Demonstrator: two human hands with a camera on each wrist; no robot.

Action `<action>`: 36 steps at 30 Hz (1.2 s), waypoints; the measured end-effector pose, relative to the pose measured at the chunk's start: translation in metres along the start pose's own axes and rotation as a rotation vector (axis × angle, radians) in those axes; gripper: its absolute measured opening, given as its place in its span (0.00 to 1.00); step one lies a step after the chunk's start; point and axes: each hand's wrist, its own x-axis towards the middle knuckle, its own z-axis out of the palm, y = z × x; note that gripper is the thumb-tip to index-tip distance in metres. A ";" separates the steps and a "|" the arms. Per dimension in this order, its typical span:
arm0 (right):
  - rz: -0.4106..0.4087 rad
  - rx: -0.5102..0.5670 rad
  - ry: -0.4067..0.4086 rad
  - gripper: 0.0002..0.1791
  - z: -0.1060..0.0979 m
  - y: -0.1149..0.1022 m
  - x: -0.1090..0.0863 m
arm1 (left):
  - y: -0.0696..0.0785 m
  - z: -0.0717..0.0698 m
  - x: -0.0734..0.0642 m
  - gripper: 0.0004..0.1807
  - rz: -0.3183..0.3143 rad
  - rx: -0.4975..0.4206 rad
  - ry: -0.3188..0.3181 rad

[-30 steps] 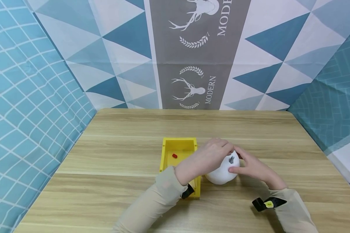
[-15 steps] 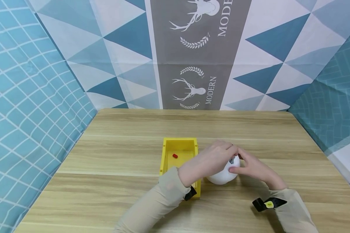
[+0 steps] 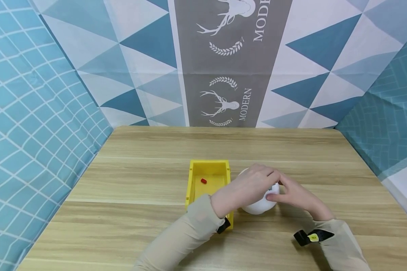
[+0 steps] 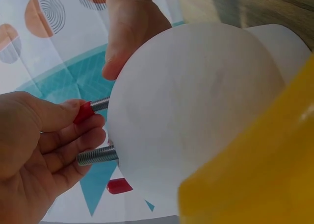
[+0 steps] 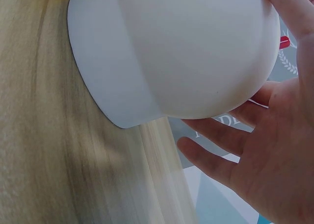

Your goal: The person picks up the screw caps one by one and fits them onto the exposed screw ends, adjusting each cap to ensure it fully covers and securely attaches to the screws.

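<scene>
Perhaps fitting it, the left hand (image 4: 35, 148) pinches a red cap (image 4: 84, 112) on a threaded bolt (image 4: 100, 104) of the white dome (image 4: 186, 101), which the right hand (image 5: 277, 140) steadies right of the yellow box (image 3: 209, 163), twisting likely needed next.

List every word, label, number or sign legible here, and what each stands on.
"MODERN": whole, on the grey wall panel, lower part, head view.
"MODE": higher on that panel; the rest is cut by the picture's top edge.
Partly hidden lettering on that panel, right wrist view: not fully readable.
Yellow tag on the black right wristband: too small to read.
White rounded object, yellow box: none readable.
</scene>
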 end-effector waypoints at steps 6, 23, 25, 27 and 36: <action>0.020 -0.013 0.010 0.37 0.000 0.002 0.000 | 0.001 0.002 0.001 0.13 0.029 0.069 0.030; 0.035 -0.035 -0.001 0.40 -0.001 0.002 0.000 | 0.005 0.002 0.001 0.09 0.049 0.212 0.025; 0.039 -0.039 -0.001 0.40 -0.001 0.002 0.000 | 0.005 0.003 0.001 0.08 0.055 0.224 0.034; 0.042 -0.042 -0.001 0.40 -0.001 0.002 0.000 | 0.005 0.004 0.001 0.08 0.059 0.236 0.043; 0.051 -0.055 -0.011 0.42 -0.001 0.001 0.000 | 0.007 0.005 0.000 0.08 0.066 0.267 0.049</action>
